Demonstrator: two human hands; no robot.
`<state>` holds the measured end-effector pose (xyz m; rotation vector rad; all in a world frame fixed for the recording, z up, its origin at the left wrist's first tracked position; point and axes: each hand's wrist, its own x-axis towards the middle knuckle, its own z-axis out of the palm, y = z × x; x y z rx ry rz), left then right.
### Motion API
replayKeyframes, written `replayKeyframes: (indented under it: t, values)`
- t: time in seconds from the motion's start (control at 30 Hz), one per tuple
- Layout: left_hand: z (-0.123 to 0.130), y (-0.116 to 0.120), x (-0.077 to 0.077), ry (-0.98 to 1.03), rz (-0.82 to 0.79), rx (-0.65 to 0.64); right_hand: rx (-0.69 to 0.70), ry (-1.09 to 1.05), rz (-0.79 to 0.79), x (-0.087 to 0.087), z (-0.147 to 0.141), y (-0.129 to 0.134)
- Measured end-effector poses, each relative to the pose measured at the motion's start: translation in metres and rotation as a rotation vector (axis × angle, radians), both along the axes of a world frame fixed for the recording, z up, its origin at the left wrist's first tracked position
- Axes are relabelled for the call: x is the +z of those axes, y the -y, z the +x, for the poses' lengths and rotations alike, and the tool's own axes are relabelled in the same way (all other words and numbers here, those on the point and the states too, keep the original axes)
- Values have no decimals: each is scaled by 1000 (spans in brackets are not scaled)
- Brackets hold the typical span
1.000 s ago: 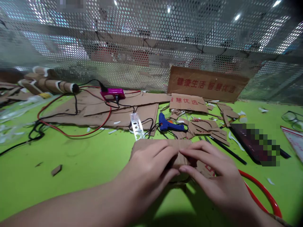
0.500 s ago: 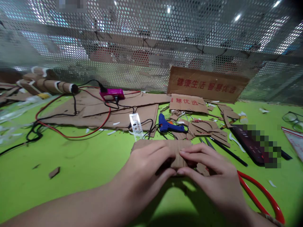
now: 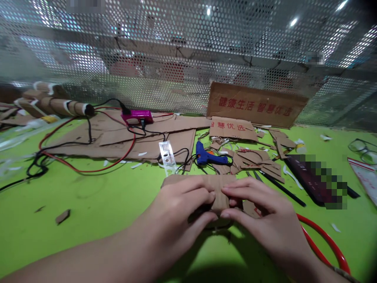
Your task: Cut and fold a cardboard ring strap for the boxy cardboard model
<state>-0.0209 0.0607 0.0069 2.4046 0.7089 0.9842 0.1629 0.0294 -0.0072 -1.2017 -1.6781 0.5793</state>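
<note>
A brown cardboard piece with a curved, folded top is held low in the centre of the view, over the green table. My left hand wraps over its left part, thumb on the near edge and fingers curled on top. On its right part, my right hand pinches with fingertips above and thumb at the front edge. Both hands hide much of the cardboard. Just beyond lies a blue glue gun, near a metal stand plate.
Cardboard scraps, a black phone and red handles lie to the right. At the back left are a magenta power unit, looping cables and flat cardboard. A perforated metal screen stands behind.
The cardboard piece has tilted slightly, showing more of its underside near the thumbs. My left fingers have drawn back a little to the left. The whole view has shifted slightly.
</note>
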Motion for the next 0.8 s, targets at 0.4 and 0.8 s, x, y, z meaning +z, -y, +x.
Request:
replayKeyframes:
  t: [0.4, 0.8]
  values:
    - [2, -2, -1, -3, 14, 60, -14, -25, -78, 5, 1, -1]
    - [4, -2, 1, 49, 8, 53, -20, 18, -45, 6, -1, -2]
